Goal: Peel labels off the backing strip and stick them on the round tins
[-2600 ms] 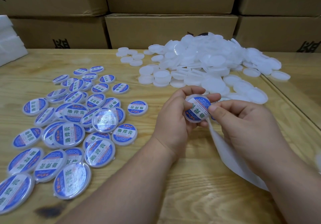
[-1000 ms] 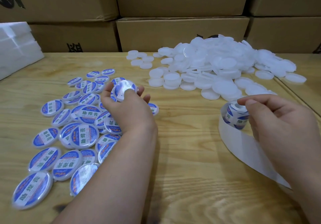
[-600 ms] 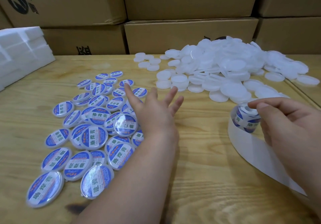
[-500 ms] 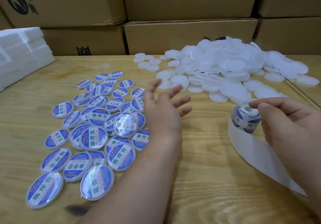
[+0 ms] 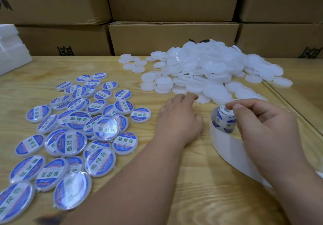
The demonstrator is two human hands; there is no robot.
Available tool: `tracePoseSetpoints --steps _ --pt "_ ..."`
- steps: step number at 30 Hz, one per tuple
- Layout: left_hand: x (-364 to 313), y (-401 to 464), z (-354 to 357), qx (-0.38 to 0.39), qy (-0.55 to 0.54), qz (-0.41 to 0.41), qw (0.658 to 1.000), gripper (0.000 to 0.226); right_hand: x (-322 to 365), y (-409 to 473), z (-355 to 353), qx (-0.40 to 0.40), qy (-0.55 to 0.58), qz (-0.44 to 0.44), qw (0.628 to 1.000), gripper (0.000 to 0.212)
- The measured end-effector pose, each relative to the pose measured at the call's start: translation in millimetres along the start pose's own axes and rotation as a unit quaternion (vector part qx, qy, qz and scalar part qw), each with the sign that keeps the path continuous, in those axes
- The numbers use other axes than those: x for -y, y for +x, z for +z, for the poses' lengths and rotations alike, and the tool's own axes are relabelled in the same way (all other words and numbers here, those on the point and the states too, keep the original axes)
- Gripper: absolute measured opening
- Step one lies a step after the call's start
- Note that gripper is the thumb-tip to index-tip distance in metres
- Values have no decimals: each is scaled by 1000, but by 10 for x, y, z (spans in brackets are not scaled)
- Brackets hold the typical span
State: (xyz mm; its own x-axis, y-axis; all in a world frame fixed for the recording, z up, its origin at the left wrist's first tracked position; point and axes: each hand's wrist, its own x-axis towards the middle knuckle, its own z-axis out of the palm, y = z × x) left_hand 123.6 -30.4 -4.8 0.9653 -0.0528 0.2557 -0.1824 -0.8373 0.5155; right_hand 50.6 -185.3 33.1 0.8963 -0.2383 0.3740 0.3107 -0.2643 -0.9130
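A bare strip of wooden table (image 5: 111,181) separated the labelled tins (image 5: 75,130) at left from the heap of plain white tins (image 5: 206,71) at rear right. Cardboard boxes (image 5: 173,37) closed off the far edge. The left hand (image 5: 180,118) lay palm down, fingers extended to the nearest white tin, gripping nothing. The right hand (image 5: 262,125) pinched the small label roll (image 5: 223,120); its glossy white backing strip (image 5: 232,155) trailed toward the near right edge.

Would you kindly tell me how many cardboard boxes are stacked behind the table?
6 cardboard boxes: upper row left, middle, right; lower row left, middle, right. Others may be hidden out of frame.
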Motion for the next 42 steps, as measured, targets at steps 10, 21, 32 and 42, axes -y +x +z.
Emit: tracePoseSetpoints --steps 10,21,32,42 --pt "0 323 155 -7 70 10 997 28 -25 20 -8 -8 0 6 1000 27" --pt "45 162 -22 7 -166 -63 984 31 -24 3 29 -11 -41 5 999 26" --pt "-101 -649 -277 -54 -483 -70 871 32 -58 -20 168 68 -268 45 960 58" --pt "-49 -378 -245 -13 -406 -33 913 18 -222 26 177 165 -263 7 951 16"
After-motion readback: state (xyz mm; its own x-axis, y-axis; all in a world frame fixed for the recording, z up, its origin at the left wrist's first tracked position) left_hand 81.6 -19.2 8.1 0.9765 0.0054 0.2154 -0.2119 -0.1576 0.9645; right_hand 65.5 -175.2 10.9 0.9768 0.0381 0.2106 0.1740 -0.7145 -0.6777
